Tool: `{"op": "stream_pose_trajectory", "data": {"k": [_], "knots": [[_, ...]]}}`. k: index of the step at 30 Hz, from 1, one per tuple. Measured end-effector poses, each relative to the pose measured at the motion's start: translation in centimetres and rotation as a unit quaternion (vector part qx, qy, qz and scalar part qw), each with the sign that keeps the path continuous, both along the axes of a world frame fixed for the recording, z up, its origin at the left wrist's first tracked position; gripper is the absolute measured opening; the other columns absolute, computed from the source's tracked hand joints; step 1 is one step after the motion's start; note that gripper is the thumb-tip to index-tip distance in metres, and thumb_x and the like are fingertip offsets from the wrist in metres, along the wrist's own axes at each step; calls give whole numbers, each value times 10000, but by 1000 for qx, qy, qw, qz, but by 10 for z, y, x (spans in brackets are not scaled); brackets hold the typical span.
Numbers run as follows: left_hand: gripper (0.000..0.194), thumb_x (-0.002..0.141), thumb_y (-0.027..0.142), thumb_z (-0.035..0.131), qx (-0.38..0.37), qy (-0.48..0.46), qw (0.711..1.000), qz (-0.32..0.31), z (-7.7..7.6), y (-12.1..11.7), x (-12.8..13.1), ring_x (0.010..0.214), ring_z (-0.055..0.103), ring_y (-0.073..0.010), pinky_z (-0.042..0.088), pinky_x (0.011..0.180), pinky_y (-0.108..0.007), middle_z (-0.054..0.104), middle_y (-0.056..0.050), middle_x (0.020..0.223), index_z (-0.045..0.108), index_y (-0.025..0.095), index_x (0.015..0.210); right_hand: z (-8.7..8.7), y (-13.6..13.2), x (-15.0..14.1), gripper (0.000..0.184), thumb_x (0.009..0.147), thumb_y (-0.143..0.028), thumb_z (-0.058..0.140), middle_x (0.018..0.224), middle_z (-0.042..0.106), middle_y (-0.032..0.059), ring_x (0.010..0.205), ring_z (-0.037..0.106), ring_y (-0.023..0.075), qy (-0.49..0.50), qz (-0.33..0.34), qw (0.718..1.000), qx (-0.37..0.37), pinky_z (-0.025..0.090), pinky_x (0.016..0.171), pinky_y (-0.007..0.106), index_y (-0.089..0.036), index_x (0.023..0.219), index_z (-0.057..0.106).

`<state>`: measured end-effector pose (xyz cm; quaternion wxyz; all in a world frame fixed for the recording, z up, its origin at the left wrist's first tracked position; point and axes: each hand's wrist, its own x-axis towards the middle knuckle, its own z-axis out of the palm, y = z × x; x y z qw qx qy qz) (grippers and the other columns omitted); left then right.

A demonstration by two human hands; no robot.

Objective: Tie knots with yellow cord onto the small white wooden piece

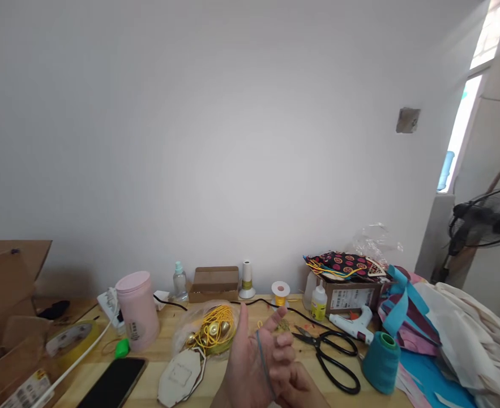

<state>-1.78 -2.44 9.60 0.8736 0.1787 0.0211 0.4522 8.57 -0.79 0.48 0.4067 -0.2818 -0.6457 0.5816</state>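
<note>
My left hand (252,362) is raised over the front of the table, palm towards me, with the thumb spread and the fingers half bent and apart. A teal thread (262,357) runs across its palm, down to the wrist side. Low and partly behind it, my right hand (303,385) has its fingers curled; the fingertips are hidden by the left hand. To their right lie black-handled scissors (330,351) and a cone of teal thread (381,362). On the left is a clear bag (182,328) with yellow cord (219,323) and gold bells.
A white octagonal piece (177,377), a phone (114,382), a pink canister (137,311), rolls of tape (77,340) and an open carton (7,317) occupy the left. A glue gun (355,324), glue bottle (319,303), box (354,297) and piled fabric (470,328) are on the right.
</note>
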Motion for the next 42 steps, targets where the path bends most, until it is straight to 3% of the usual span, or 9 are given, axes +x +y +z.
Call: {"op": "stream_pose_trajectory", "data": {"k": [3, 9, 15, 18, 23, 29, 33, 38, 42], "knots": [[552, 737, 569, 292, 15, 21, 997, 75, -5, 12, -5, 578, 476, -128, 380, 498, -228, 523, -76, 768, 504, 153, 1033, -8, 3, 7, 400, 770, -497, 378, 625, 591, 23, 594, 528, 138, -126, -63, 974, 175, 382, 530, 212, -172, 725, 607], [461, 772, 500, 316, 15, 25, 972, 233, -32, 30, -19, 746, 531, -177, 385, 724, -349, 556, -83, 900, 448, 219, 1113, 3, 2, 10, 277, 830, -280, 320, 617, 622, 17, 511, 549, 115, -314, -86, 840, 433, 319, 453, 190, -220, 801, 589], [572, 733, 584, 276, -5, 94, 984, 149, -54, 23, -3, 625, 553, -173, 393, 623, -297, 607, -82, 720, 550, 143, 972, 21, -1, 13, 254, 798, -273, 412, 533, 552, -6, 474, 484, 106, -347, -140, 755, 539, 258, 429, 210, -214, 634, 596], [705, 688, 656, 214, -36, 149, 987, 42, -63, 12, 14, 538, 537, -172, 389, 565, -295, 587, -75, 594, 590, 86, 863, 45, 5, 21, 265, 799, -285, 432, 559, 557, -7, 504, 481, 102, -334, -124, 772, 526, 268, 446, 211, -201, 619, 607], [896, 607, 733, 91, -7, 186, 977, -101, -69, -4, 27, 557, 552, -215, 386, 556, -338, 613, -149, 682, 575, 41, 906, 83, 23, 32, 231, 750, -378, 505, 582, 537, -20, 557, 477, 93, -261, -21, 880, 398, 311, 495, 193, -199, 694, 640], [937, 620, 719, 45, 56, 154, 976, -146, -63, -8, 17, 563, 570, -221, 345, 512, -268, 629, -158, 678, 495, 19, 1051, 61, 37, 20, 261, 652, -394, 594, 488, 467, -40, 426, 344, 57, -138, 4, 979, 151, 255, 389, 174, -136, 641, 635], [954, 607, 727, 36, 59, 160, 974, -150, -64, -7, 14, 555, 567, -222, 346, 497, -269, 623, -156, 676, 498, 16, 1043, 42, 37, 16, 308, 707, -405, 519, 498, 496, -22, 458, 381, 73, -92, -44, 987, 125, 300, 430, 188, -127, 632, 628], [846, 651, 697, 97, 30, 185, 975, -121, -79, 2, 11, 560, 568, -219, 386, 487, -302, 608, -153, 730, 552, 45, 938, 59, 9, 29, 325, 778, -361, 433, 513, 525, -3, 489, 437, 100, -129, -152, 954, 222, 330, 462, 202, -144, 629, 624], [545, 768, 543, 251, -6, 112, 992, 59, -80, 13, 6, 678, 571, -182, 415, 641, -337, 616, -97, 787, 564, 127, 926, 62, -32, 44, 265, 789, -297, 436, 557, 567, 7, 505, 492, 106, -155, -139, 930, 301, 359, 485, 193, -180, 624, 608]]}}
